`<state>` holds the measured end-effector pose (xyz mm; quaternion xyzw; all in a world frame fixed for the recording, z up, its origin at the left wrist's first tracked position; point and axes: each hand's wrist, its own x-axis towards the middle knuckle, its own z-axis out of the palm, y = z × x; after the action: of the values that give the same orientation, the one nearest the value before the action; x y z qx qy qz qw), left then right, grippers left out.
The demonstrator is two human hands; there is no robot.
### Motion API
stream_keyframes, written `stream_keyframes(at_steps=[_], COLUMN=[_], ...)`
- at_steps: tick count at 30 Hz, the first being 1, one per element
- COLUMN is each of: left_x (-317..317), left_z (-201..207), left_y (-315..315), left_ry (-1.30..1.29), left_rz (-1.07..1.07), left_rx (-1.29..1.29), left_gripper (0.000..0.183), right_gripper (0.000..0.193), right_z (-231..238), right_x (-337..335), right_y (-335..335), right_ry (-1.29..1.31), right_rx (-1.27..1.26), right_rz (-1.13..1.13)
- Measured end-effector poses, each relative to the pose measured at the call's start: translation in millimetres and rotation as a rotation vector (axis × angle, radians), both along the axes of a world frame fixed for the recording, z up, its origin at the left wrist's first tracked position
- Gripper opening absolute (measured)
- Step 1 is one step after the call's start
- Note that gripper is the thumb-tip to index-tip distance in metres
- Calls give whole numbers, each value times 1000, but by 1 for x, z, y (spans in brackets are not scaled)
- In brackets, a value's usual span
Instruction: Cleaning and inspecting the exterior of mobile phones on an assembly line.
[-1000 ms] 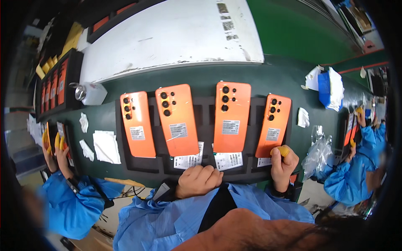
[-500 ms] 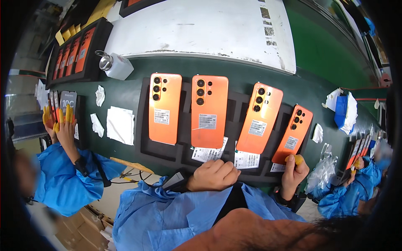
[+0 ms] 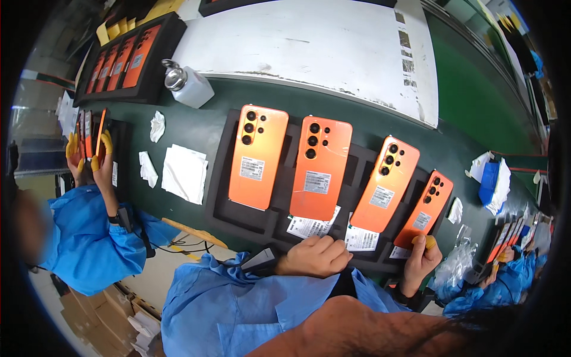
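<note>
While four orange phones lie face down in a black foam tray (image 3: 221, 178), the right hand (image 3: 421, 257) pinches the lower corner of the rightmost phone (image 3: 426, 208), yellow cot on the thumb. Left hand (image 3: 315, 257): curled in a loose fist, empty, resting at the tray's near edge beside a white label slip (image 3: 309, 226).

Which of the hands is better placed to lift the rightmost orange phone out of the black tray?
Probably the right hand: its fingers already touch the rightmost orange phone; the left hand rests fisted at the black tray edge.

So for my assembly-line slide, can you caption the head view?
Four orange phones lie face down in a black tray; the left hand rests fisted at its edge, the right hand touches the rightmost phone.
</note>
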<state>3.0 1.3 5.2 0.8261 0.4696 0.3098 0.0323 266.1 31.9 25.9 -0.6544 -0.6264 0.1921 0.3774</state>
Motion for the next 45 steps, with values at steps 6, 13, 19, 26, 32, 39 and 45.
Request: stream_keyframes(at_steps=[6, 13, 19, 26, 32, 39, 45], left_x=[1, -1, -1, 0, -2, -4, -3], left_z=[-1, -2, -3, -3, 0, 6, 9], left_y=[0, -2, 0, -2, -4, 8, 7], left_ry=[-38, -17, -33, -32, -27, -95, -115], left_rz=[7, 3, -8, -8, -31, -41, -77], left_rx=[-5, -37, -50, -25, -66, -52, -63], left_gripper=[21, 20, 20, 20, 17, 21, 13], right_gripper=[29, 31, 31, 29, 26, 23, 23], right_z=[-7, -8, -10, -8, -1, 2, -1], right_x=[6, 1, 2, 3, -3, -6, -2], right_y=[0, 4, 5, 6, 4, 12, 14], right_ry=[-18, -15, 0, -9, -13, -69, -17], right_rx=[2, 17, 11, 17, -37, -1, 99], right_rz=[2, 7, -8, 1, -45, -27, -47])
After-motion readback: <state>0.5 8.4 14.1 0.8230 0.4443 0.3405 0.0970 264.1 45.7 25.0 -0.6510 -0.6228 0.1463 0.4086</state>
